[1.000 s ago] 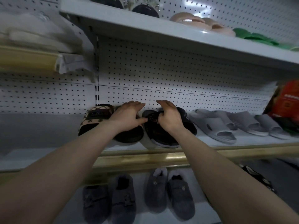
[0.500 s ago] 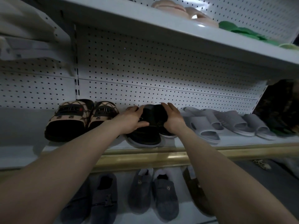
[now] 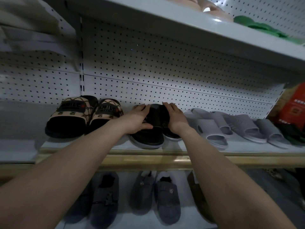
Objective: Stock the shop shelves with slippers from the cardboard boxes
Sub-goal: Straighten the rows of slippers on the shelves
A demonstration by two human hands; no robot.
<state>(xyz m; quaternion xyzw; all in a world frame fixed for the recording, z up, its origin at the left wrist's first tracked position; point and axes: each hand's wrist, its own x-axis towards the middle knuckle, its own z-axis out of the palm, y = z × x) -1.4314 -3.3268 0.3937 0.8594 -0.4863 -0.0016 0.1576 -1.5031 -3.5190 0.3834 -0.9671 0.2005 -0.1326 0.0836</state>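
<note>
Black slippers pushed together by left hand, right hand; logos unreadable

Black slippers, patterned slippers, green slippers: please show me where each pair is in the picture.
black slippers (image 3: 156,116): head view, strap of the left slipper.
patterned slippers (image 3: 71,110): head view, strap of the left slipper.
green slippers (image 3: 260,27): head view, middle of the visible upper side.

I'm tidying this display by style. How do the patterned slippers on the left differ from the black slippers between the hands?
The patterned slippers have tan straps with dark criss-cross print; the black slippers are mostly plain black. The patterned slippers stand untouched; the black slippers are gripped by the left hand and right hand. Both are open-toed pairs on the same shelf, toes forward.
</note>
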